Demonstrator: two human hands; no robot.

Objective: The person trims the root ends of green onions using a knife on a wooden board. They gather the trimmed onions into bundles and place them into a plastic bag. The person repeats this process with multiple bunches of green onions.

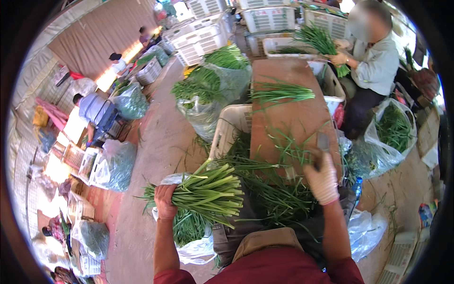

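My bare left hand (166, 200) is closed around a thick bunch of green chives (209, 193), its pale cut ends pointing right. Below that hand, an open plastic bag (193, 254) holds more greens. My right hand (322, 177), in a pale glove, is blurred over the near right corner of a brown board (283, 131). A flat grey piece (322, 141), perhaps a blade, shows just beyond its fingers; whether the hand grips it is unclear. Loose chive leaves (291, 145) lie left of the hand. More loose greens (280, 202) cover my lap.
A small chive bundle (283, 91) lies on the board's far part. A white crate (230, 124) stands partly under the board, near bags of greens (202, 85). At the right, a seated co-worker (372, 64) holds chives beside another filled bag (393, 131). Crates (202, 39) are stacked behind.
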